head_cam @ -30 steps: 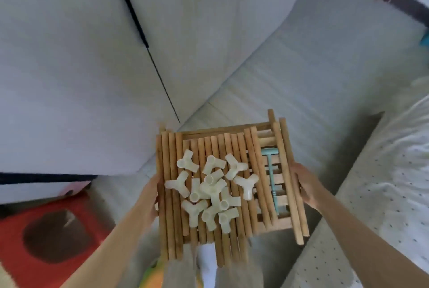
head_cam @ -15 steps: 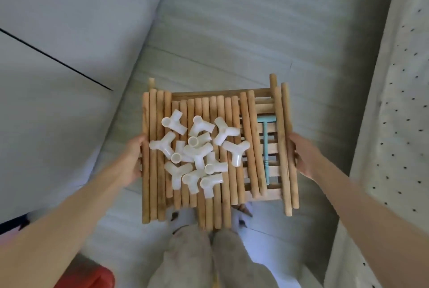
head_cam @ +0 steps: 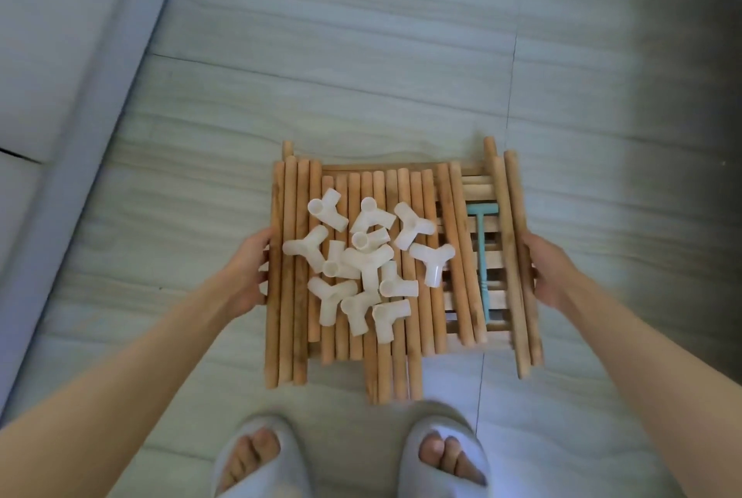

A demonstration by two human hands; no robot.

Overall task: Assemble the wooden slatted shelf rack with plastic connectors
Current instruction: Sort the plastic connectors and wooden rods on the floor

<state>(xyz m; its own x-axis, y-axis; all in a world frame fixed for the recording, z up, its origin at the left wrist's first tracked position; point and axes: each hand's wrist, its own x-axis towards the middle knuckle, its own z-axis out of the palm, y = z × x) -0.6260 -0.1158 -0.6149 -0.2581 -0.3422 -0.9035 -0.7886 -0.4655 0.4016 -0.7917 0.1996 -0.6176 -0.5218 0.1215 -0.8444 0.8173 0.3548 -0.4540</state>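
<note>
I carry a stack of wooden slatted panels [head_cam: 473,341] level above the floor. Several loose wooden rods [head_cam: 417,353] lie across its top, running toward me. A heap of several white three-way plastic connectors [head_cam: 363,260] sits on the rods left of centre. A small teal plastic mallet [head_cam: 482,256] lies on the slats at the right. My left hand [head_cam: 251,270] grips the stack's left edge, fingers tucked underneath. My right hand [head_cam: 548,270] grips the right edge the same way.
Pale grey tiled floor [head_cam: 361,75] spreads below and ahead. A white wall with a grey skirting [head_cam: 80,160] runs along the left. A dark shadowed strip [head_cam: 698,55] lies at the far right. My feet in grey slippers [head_cam: 265,457] stand just below the stack.
My view has tilted down and turned, so the wall slid left, the dotted bedding left the frame, and my slippered feet came into sight. Both hands keep the same hold on the stack.
</note>
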